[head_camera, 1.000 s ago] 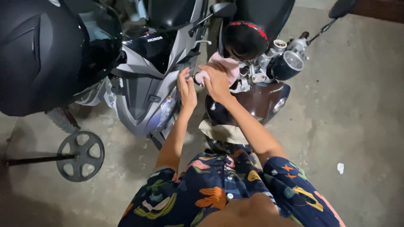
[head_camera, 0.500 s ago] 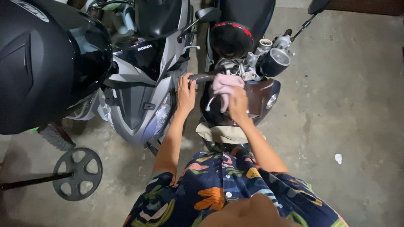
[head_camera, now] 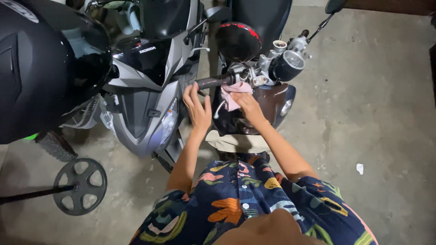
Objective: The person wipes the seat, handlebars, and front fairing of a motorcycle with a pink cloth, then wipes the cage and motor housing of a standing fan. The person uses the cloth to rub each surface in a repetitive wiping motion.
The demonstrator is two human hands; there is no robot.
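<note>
My right hand (head_camera: pixel 245 103) grips pink cloth (head_camera: pixel 230 94), pressed under handlebar (head_camera: pixel 213 82) of brown bike (head_camera: pixel 272 97). My left hand (head_camera: pixel 197 105) open, just below handlebar.

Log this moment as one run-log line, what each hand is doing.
right hand: presses pink cloth under handlebar grip | left hand: open, just below the grip, holds nothing | brown motorbike beside grey scooter

A pink cloth (head_camera: pixel 230 94), grey scooter (head_camera: pixel 141 109), black helmet (head_camera: pixel 41 68), and navy shirt (head_camera: pixel 245 208) patterned in orange and green.
</note>
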